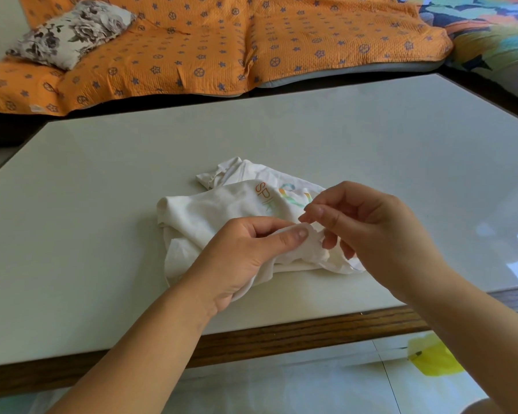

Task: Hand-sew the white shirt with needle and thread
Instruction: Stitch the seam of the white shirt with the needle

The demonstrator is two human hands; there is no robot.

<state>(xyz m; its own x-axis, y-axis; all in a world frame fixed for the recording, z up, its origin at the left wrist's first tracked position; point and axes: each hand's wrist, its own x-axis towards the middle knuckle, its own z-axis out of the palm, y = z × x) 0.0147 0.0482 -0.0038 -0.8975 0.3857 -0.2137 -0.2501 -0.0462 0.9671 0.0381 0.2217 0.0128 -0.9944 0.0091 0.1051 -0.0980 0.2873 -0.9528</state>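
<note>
Soft, light, limp shirt (216, 210) bunched near the desk's (102, 174) front edge; best held taut at the fold pinched by left hand (240, 258). Right hand (371, 222) curled, thumb meeting forefinger just above; needle too fine to see.

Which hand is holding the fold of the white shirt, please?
The left hand: its thumb clamps a fold of the white shirt, while the right hand only pinches its fingertips together.

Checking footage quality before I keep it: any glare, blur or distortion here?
Head view: bright glare on the table at right, its edges bowed by the wide lens; shirt, left hand and right hand sharp; needle and thread too fine to see.
</note>
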